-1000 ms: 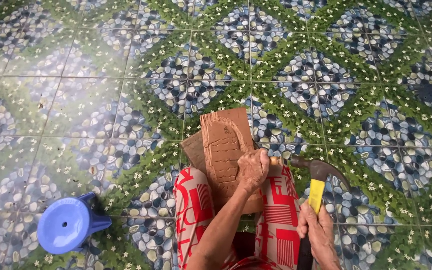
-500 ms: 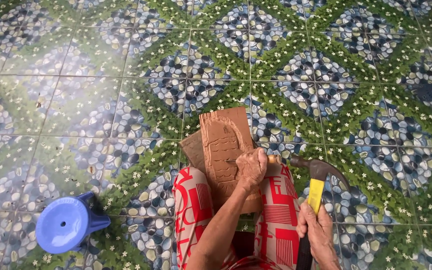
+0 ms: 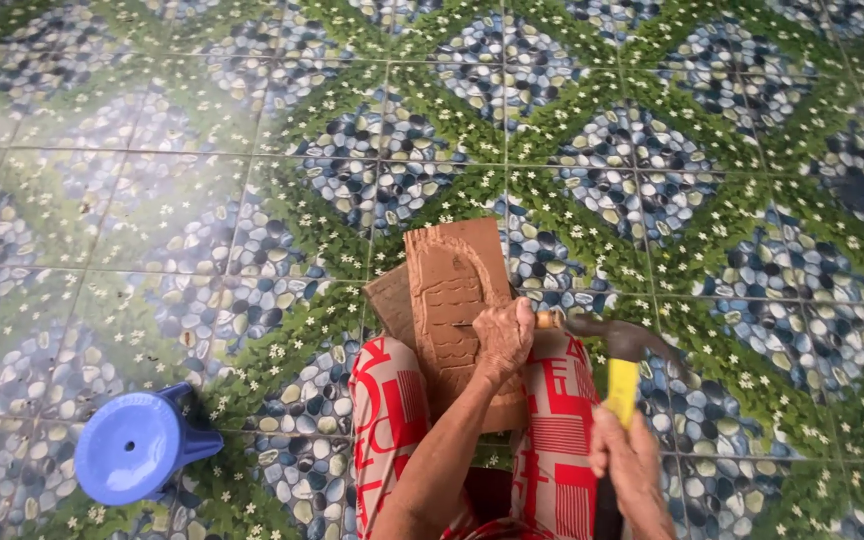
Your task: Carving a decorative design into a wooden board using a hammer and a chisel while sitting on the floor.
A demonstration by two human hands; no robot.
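Note:
A brown wooden board (image 3: 449, 290) with a carved relief leans on my lap, between my knees in red and white patterned trousers (image 3: 392, 410). My left hand (image 3: 500, 337) is closed around a thin metal chisel with a wooden handle (image 3: 548, 319), its tip resting on the carving. My right hand (image 3: 632, 465) grips the yellow and black handle of a hammer (image 3: 620, 350), whose dark head sits right at the chisel's handle end.
The floor (image 3: 252, 200) is tiled with a blue pebble and green flower pattern. A small blue plastic stool (image 3: 137, 450) stands at the lower left. A second brown board edge (image 3: 389, 300) shows behind the carved one.
The hammer head has swung left and now meets the chisel's end. The left hand and board have stayed in place.

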